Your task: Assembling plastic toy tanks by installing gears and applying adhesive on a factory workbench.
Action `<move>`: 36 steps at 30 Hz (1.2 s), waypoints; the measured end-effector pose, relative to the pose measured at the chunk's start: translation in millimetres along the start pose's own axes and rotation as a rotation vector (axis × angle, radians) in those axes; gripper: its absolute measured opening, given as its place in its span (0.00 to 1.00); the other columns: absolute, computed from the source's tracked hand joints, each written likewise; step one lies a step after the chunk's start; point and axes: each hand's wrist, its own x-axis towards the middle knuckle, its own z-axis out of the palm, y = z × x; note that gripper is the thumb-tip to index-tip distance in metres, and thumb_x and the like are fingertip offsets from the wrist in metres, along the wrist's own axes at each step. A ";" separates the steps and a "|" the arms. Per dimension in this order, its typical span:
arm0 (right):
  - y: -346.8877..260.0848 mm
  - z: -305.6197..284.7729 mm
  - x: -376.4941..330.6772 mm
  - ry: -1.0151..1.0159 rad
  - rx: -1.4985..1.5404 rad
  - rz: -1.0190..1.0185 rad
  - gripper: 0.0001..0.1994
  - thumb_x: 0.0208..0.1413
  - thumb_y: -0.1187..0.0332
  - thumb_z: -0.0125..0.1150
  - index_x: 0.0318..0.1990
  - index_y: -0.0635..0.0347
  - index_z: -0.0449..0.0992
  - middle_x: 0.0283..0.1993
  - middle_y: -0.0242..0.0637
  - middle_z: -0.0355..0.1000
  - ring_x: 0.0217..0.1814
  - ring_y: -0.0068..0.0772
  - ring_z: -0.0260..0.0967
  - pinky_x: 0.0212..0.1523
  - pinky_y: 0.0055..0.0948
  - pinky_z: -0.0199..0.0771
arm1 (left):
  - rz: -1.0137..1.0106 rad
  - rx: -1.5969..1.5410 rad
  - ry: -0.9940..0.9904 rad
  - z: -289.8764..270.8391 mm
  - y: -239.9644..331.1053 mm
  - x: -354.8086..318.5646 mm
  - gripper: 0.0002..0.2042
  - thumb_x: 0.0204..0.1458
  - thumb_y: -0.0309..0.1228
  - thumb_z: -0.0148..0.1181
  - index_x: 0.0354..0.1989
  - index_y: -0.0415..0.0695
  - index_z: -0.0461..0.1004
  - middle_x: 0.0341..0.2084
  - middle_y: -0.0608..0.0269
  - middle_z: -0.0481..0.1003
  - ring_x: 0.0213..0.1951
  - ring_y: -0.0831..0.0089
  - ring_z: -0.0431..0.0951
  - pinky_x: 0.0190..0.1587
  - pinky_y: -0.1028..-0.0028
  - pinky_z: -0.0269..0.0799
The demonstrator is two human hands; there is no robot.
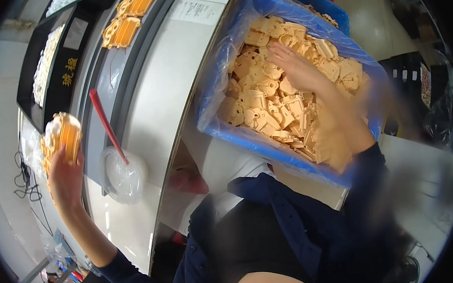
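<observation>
At the far left, my left hand (65,176) has its fingers and thumb closed on an orange plastic part (68,138) with ribbed bars and something whitish at its top. More orange-yellow pieces show partly behind that hand. My right hand (299,69) reaches over a blue bin (285,161) lined with clear plastic film. Its fingers are stretched out and touch the heap of tan plastic parts (290,111), with nothing visibly gripped. The tan parts are flat plates and rounded shapes, lying loosely on one another.
A grey conveyor track (138,47) carries orange parts (124,30) at its far end. On the white worktop stands a clear plastic bowl (121,178) with a red stick (107,123) leaning in it. Black boxes (48,64) of small white pieces line the left.
</observation>
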 end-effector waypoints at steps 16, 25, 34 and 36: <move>5.6 7.9 -56.0 -0.102 0.544 0.459 0.20 0.57 0.63 0.58 0.54 0.62 0.68 0.56 0.42 0.60 0.63 0.37 0.55 0.58 0.29 0.60 | -0.305 -0.343 -0.158 175.4 -116.3 -162.2 0.35 0.48 0.19 0.57 0.64 0.39 0.47 0.56 0.55 0.62 0.57 0.65 0.65 0.58 0.66 0.62; -46.2 -17.2 -59.0 0.029 0.119 0.386 0.33 0.41 0.67 0.69 0.58 0.61 0.66 0.52 0.40 0.66 0.51 0.37 0.67 0.51 0.31 0.68 | -0.094 -0.434 -0.365 218.3 -205.9 -102.1 0.42 0.53 0.14 0.49 0.69 0.53 0.29 0.66 0.58 0.41 0.65 0.65 0.52 0.63 0.66 0.56; -199.4 -48.9 -60.4 0.242 0.623 0.133 0.34 0.37 0.73 0.70 0.58 0.59 0.67 0.54 0.42 0.66 0.53 0.38 0.66 0.52 0.32 0.68 | 0.004 -0.534 -0.294 230.5 -237.6 -100.1 0.38 0.51 0.13 0.50 0.68 0.43 0.36 0.63 0.57 0.50 0.64 0.69 0.52 0.65 0.70 0.51; -205.6 -43.0 -58.8 0.279 0.618 0.111 0.33 0.37 0.72 0.70 0.57 0.56 0.69 0.53 0.45 0.66 0.51 0.41 0.67 0.50 0.33 0.70 | -0.041 -0.485 -0.348 226.8 -233.7 -101.8 0.36 0.50 0.13 0.50 0.67 0.42 0.40 0.63 0.57 0.51 0.64 0.70 0.53 0.65 0.70 0.51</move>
